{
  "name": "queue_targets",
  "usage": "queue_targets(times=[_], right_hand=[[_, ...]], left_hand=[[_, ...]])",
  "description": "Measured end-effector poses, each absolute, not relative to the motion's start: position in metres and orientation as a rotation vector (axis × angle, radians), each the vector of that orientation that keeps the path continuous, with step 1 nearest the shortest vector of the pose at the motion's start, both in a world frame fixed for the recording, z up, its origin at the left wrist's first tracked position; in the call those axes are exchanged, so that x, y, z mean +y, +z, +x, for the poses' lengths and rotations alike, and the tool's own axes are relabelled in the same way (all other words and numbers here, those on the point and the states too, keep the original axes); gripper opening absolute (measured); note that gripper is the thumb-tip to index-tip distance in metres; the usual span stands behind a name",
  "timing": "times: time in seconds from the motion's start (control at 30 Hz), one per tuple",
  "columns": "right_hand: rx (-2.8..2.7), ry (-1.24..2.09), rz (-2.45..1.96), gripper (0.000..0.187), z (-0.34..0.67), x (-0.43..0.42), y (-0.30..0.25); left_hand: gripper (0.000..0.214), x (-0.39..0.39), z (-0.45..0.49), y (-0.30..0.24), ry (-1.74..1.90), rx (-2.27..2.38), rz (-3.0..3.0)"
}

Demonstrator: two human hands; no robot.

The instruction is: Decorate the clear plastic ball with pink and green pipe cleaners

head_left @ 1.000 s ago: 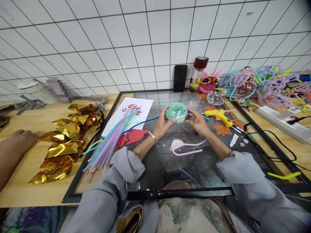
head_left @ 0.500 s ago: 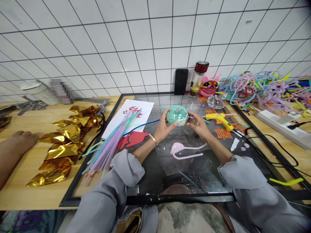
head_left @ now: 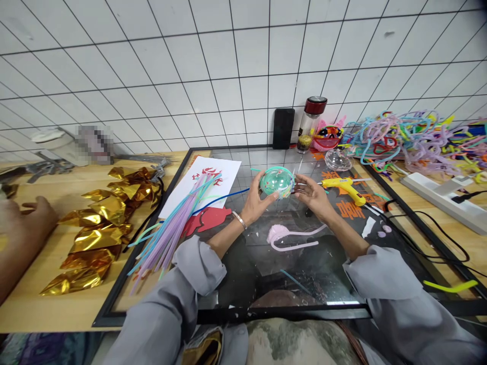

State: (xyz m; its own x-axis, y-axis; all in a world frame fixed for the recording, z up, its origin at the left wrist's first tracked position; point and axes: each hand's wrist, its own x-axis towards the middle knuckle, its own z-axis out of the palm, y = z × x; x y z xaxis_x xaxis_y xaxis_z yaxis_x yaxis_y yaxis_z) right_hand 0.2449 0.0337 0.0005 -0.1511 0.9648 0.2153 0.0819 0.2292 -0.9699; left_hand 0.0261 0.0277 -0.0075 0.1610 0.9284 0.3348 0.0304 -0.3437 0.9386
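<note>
A clear plastic dome point(head_left: 277, 181) with a green inside and a turquoise rim is held up above the dark glass board. My left hand point(head_left: 254, 204) is closed round its left side, the thumb pressed on the front. At its right edge the fingers of my right hand point(head_left: 312, 196) grip it too. On the board below lies a light pink coil of fuzzy stem point(head_left: 277, 233) with two long loose ends. A yellow hot glue gun point(head_left: 344, 188) rests just right of my right hand. Red cut-out shapes point(head_left: 207, 221) lie left of my left wrist.
Purple and blue fuzzy stems point(head_left: 175, 228) lie across white paper point(head_left: 228, 175). Gold foil point(head_left: 99, 228) and another person's hand point(head_left: 38, 218) are at left. Behind stand a phone point(head_left: 283, 128) and a glass bottle point(head_left: 307, 126). A power strip point(head_left: 445, 203), cables and tangled stems point(head_left: 414, 139) fill the right.
The other person's hand at the far left has lifted and turned, its fingers now raised. My hands and the dome stay almost still.
</note>
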Motion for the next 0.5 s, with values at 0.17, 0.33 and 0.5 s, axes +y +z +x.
queue_targets(times=[0.17,0.33,0.5], right_hand=[[-1.453,1.093,-1.049,0.064,0.2461,0.034,-0.0011],[-1.478,1.078,-1.026,0.061,0.2468,0.034,-0.0015],[-1.484,1.066,-1.022,0.059,0.2488,0.0327,-0.0009]], left_hand=[[0.087,0.0273,0.0255,-0.0082,1.313,0.955,1.588],[0.086,0.0278,0.0244,-0.0091,1.327,0.955,1.597],[0.086,0.0255,0.0255,-0.0087,1.359,0.952,1.584]])
